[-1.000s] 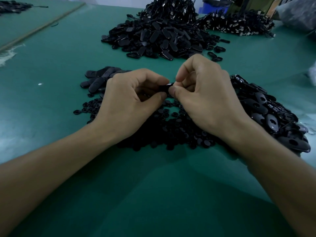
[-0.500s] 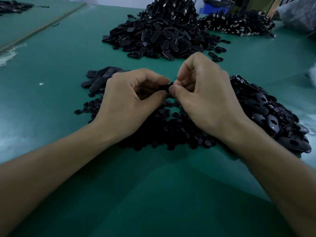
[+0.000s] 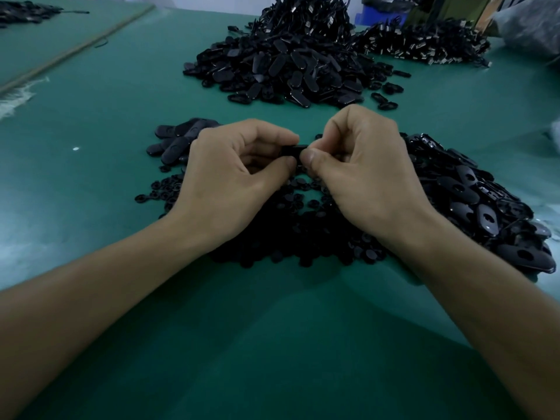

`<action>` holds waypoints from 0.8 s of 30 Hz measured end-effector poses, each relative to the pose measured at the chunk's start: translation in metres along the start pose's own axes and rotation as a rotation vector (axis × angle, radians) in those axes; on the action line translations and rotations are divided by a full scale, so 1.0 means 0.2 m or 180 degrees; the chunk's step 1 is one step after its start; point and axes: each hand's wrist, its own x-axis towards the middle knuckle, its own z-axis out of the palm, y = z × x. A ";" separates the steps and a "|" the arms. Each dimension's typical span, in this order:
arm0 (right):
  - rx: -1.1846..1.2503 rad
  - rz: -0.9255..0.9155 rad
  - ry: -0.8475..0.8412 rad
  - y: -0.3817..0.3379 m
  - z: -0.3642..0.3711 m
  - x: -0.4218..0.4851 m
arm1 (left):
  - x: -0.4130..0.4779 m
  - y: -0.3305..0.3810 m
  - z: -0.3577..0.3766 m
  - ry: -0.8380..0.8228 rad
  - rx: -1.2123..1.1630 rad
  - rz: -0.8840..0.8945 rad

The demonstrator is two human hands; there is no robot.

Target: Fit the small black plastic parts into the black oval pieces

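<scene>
My left hand [image 3: 230, 180] and my right hand [image 3: 366, 177] meet fingertip to fingertip over the green table, both pinching one black oval piece [image 3: 292, 150] between thumb and fingers; most of it is hidden by the fingers. Under the hands lies a heap of small black plastic parts [image 3: 288, 234]. A pile of black oval pieces with holes [image 3: 475, 201] lies to the right. A few smooth oval pieces [image 3: 178, 137] lie just left of my left hand.
A big mound of black oval pieces and cords [image 3: 288, 62] stands farther back, with another dark pile [image 3: 424, 43] behind it at the right. A blue bin [image 3: 381, 13] stands at the far edge. The green table [image 3: 242, 344] stretches toward me.
Both hands stay together on the piece; the right hand's fingers have shifted slightly on it. Nothing else has moved.
</scene>
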 end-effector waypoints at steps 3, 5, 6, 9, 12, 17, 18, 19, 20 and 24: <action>0.0113 0.0008 -0.0023 0.01 -0.01 0.01 | 0.01 -0.01 -0.01 0.0021 -0.0126 -0.0056; 0.0174 0.0000 0.0036 0.01 -0.01 0.01 | 0.01 -0.02 -0.01 0.0059 -0.0300 -0.0143; 0.0199 -0.0002 0.0079 0.01 -0.02 0.01 | 0.01 -0.02 -0.01 0.0071 -0.0376 -0.0179; 0.0183 -0.0027 0.0134 0.01 -0.02 0.01 | 0.02 -0.03 -0.01 0.0046 -0.0512 -0.0216; 0.0097 -0.0083 0.0084 0.00 -0.03 0.00 | 0.02 -0.03 -0.01 0.0029 -0.0621 -0.0269; -0.0123 -0.0218 0.0056 -0.03 -0.03 -0.01 | 0.02 -0.03 -0.01 -0.0012 -0.0735 -0.0296; -0.0166 -0.0221 0.0056 -0.03 -0.03 -0.01 | 0.02 -0.02 -0.01 -0.0023 -0.0741 -0.0281; -0.0205 -0.0221 0.0057 -0.03 -0.03 -0.01 | 0.01 -0.02 -0.01 -0.0030 -0.0748 -0.0269; -0.0234 -0.0219 0.0056 -0.03 -0.03 -0.01 | 0.01 -0.02 -0.01 -0.0038 -0.0752 -0.0254; -0.0322 -0.0216 0.0023 -0.03 -0.03 -0.01 | 0.01 -0.03 -0.01 -0.0026 -0.0710 -0.0211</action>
